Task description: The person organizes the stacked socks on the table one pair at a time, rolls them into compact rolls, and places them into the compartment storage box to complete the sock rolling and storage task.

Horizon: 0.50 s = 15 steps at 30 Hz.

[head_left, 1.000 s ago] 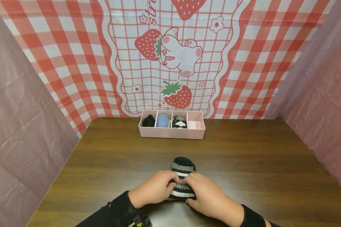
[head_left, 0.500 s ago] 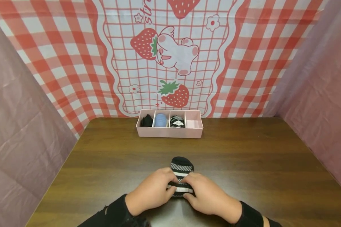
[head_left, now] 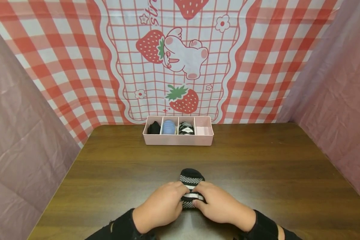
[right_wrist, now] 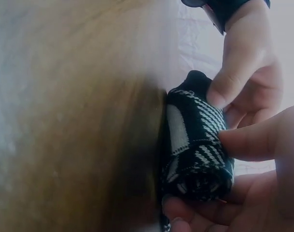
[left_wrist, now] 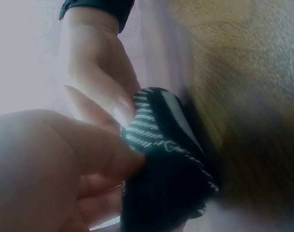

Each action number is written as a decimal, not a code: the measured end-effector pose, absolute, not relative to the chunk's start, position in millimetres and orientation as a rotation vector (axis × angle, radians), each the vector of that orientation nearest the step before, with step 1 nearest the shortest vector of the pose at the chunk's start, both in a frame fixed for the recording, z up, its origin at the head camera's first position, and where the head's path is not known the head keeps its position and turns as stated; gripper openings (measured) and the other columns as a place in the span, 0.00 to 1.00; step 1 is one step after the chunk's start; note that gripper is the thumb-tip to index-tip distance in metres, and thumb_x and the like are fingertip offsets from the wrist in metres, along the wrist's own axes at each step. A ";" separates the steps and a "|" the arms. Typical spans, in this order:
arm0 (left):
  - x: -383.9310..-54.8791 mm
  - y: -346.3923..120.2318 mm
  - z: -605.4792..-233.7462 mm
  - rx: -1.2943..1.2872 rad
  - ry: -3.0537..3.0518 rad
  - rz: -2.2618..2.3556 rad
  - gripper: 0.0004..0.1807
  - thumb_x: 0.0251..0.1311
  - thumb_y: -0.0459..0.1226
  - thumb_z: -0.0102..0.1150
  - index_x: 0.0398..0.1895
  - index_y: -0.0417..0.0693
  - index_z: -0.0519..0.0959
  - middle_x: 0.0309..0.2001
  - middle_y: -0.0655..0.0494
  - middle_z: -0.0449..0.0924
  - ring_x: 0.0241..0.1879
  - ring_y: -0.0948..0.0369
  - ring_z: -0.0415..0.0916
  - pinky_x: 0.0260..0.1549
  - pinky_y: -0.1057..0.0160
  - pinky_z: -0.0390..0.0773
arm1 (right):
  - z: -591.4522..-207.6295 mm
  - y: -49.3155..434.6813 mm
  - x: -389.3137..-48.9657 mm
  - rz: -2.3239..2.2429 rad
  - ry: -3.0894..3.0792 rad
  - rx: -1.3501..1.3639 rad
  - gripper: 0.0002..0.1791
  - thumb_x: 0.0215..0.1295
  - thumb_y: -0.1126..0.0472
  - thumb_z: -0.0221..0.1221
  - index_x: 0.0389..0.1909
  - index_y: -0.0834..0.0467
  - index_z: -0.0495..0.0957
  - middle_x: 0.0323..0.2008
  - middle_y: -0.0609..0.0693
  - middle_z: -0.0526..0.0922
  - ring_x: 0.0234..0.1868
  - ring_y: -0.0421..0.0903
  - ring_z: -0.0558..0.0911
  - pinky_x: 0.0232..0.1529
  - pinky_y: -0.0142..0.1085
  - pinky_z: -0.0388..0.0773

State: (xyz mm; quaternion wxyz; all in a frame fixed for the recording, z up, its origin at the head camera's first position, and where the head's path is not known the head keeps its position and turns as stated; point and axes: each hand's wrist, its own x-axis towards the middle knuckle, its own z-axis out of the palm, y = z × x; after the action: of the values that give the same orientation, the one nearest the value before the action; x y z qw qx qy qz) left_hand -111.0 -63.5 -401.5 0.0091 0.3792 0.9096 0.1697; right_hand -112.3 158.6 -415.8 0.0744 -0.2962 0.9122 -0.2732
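A black sock with white stripes and hatched bands (head_left: pixel 192 180) lies on the table in front of me, its dark rounded end pointing away. My left hand (head_left: pixel 160 205) grips its left side, and my right hand (head_left: pixel 223 203) grips the right side. The near part is rolled up; the right wrist view shows the coiled end of the rolled sock (right_wrist: pixel 204 140) between the right thumb and fingers. In the left wrist view the left thumb presses on the dark fabric of the sock (left_wrist: pixel 161 183). Some fingertips are hidden behind the roll.
Beyond the sock, a pink divided box (head_left: pixel 178 140) stands at the back of the wooden table (head_left: pixel 108 166). Its compartments hold a black bundle (head_left: pixel 154 128), a blue roll (head_left: pixel 169 127) and a black-and-white argyle roll (head_left: pixel 186 128); the rightmost is bare. A checked strawberry cloth (head_left: pixel 180 66) hangs behind.
Both hands keep hold of the sock while its near end rolls forward. The visible length is slightly shorter, and the stripes under the fingers have shifted. The head view has turned a little.
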 end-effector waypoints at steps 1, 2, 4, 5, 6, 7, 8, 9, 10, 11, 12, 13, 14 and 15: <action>-111.3 -63.7 -401.9 1.187 2.841 0.520 0.14 0.58 0.30 0.66 0.49 0.47 0.82 0.45 0.61 0.81 0.47 0.65 0.78 0.49 0.63 0.79 | -415.9 158.6 -112.5 -0.821 2.734 -0.887 0.10 0.72 0.53 0.62 0.49 0.50 0.81 0.48 0.40 0.79 0.50 0.39 0.78 0.52 0.43 0.77; -111.7 -63.7 -402.3 1.189 2.840 0.513 0.15 0.60 0.30 0.65 0.50 0.46 0.82 0.46 0.60 0.81 0.47 0.64 0.79 0.49 0.63 0.79 | -415.9 158.6 -112.5 -0.823 2.734 -0.885 0.11 0.73 0.53 0.61 0.50 0.51 0.80 0.50 0.41 0.79 0.51 0.39 0.78 0.52 0.44 0.77; -112.6 -64.0 -403.2 1.197 2.840 0.498 0.15 0.61 0.30 0.63 0.52 0.45 0.82 0.46 0.59 0.81 0.48 0.64 0.79 0.50 0.63 0.79 | -415.8 158.6 -112.2 -0.832 2.731 -0.877 0.13 0.73 0.52 0.61 0.53 0.52 0.79 0.52 0.43 0.80 0.53 0.41 0.78 0.54 0.45 0.77; -113.1 -64.1 -403.8 1.204 2.841 0.488 0.15 0.62 0.30 0.63 0.53 0.45 0.82 0.47 0.59 0.81 0.48 0.63 0.79 0.50 0.63 0.79 | -415.8 158.5 -112.0 -0.839 2.734 -0.871 0.13 0.73 0.52 0.61 0.54 0.52 0.78 0.52 0.43 0.80 0.53 0.41 0.78 0.55 0.45 0.77; -113.7 -64.2 -404.3 1.209 2.842 0.479 0.16 0.62 0.30 0.62 0.54 0.45 0.82 0.47 0.58 0.81 0.48 0.63 0.78 0.51 0.63 0.79 | -415.9 158.4 -111.7 -0.847 2.738 -0.865 0.14 0.73 0.52 0.61 0.54 0.52 0.78 0.53 0.44 0.80 0.54 0.41 0.78 0.55 0.46 0.77; -114.2 -64.3 -404.9 1.216 2.843 0.469 0.16 0.63 0.30 0.62 0.54 0.44 0.82 0.47 0.58 0.81 0.48 0.63 0.78 0.51 0.63 0.78 | -415.9 158.2 -111.3 -0.853 2.745 -0.861 0.15 0.72 0.52 0.62 0.54 0.52 0.77 0.52 0.44 0.80 0.54 0.41 0.79 0.54 0.45 0.77; -114.7 -64.4 -405.3 1.222 2.843 0.461 0.16 0.64 0.30 0.61 0.55 0.44 0.81 0.47 0.58 0.81 0.48 0.63 0.78 0.51 0.63 0.78 | -416.1 158.1 -110.8 -0.855 2.754 -0.861 0.15 0.71 0.52 0.63 0.54 0.51 0.76 0.52 0.44 0.80 0.53 0.41 0.79 0.54 0.45 0.77; -115.1 -64.5 -405.7 1.225 2.842 0.453 0.16 0.64 0.31 0.61 0.56 0.44 0.81 0.47 0.58 0.81 0.48 0.63 0.78 0.51 0.63 0.78 | -416.3 157.9 -110.3 -0.858 2.763 -0.862 0.16 0.69 0.52 0.64 0.54 0.51 0.75 0.51 0.43 0.80 0.52 0.41 0.79 0.53 0.45 0.77; -115.4 -64.5 -405.9 1.228 2.841 0.445 0.16 0.65 0.31 0.61 0.56 0.44 0.81 0.47 0.57 0.81 0.48 0.63 0.78 0.51 0.63 0.78 | -416.6 157.5 -109.9 -0.859 2.777 -0.867 0.17 0.67 0.53 0.66 0.53 0.51 0.75 0.50 0.43 0.79 0.51 0.41 0.78 0.53 0.44 0.78; -115.7 -64.5 -406.0 1.223 2.839 0.440 0.16 0.65 0.31 0.61 0.56 0.44 0.81 0.47 0.57 0.81 0.48 0.63 0.77 0.51 0.63 0.78 | -417.0 157.2 -109.4 -0.854 2.789 -0.878 0.19 0.65 0.54 0.68 0.53 0.50 0.75 0.49 0.43 0.79 0.51 0.41 0.78 0.52 0.44 0.78; -115.9 -64.5 -406.1 1.218 2.835 0.434 0.16 0.66 0.32 0.60 0.56 0.45 0.81 0.47 0.57 0.81 0.48 0.63 0.77 0.51 0.62 0.78 | -417.3 156.8 -108.9 -0.846 2.801 -0.889 0.20 0.63 0.54 0.69 0.52 0.50 0.75 0.49 0.43 0.79 0.51 0.41 0.78 0.52 0.44 0.78; -116.1 -64.4 -406.1 1.212 2.833 0.431 0.16 0.67 0.32 0.60 0.57 0.45 0.81 0.47 0.57 0.81 0.49 0.62 0.78 0.52 0.62 0.78 | -417.7 156.4 -108.6 -0.834 2.811 -0.901 0.21 0.60 0.54 0.71 0.52 0.50 0.75 0.49 0.43 0.80 0.51 0.41 0.78 0.53 0.44 0.78; -116.2 -64.4 -406.3 1.208 2.831 0.430 0.16 0.67 0.33 0.59 0.57 0.45 0.82 0.47 0.57 0.81 0.50 0.62 0.78 0.52 0.61 0.79 | -418.0 156.0 -108.3 -0.821 2.820 -0.914 0.23 0.58 0.55 0.72 0.52 0.50 0.75 0.49 0.43 0.80 0.51 0.42 0.78 0.54 0.45 0.78; -116.4 -64.4 -406.5 1.206 2.826 0.436 0.15 0.67 0.33 0.59 0.56 0.45 0.82 0.48 0.56 0.82 0.50 0.62 0.78 0.53 0.61 0.78 | -418.2 155.5 -108.3 -0.811 2.826 -0.923 0.24 0.56 0.55 0.73 0.51 0.50 0.75 0.49 0.44 0.80 0.52 0.42 0.79 0.55 0.45 0.77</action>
State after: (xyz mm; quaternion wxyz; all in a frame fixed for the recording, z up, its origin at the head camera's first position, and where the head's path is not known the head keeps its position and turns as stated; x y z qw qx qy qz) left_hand -116.4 -64.4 -406.5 0.0190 0.3885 0.9105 0.1403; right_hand -108.3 155.5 -418.2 0.0301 -0.2995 0.9166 -0.2630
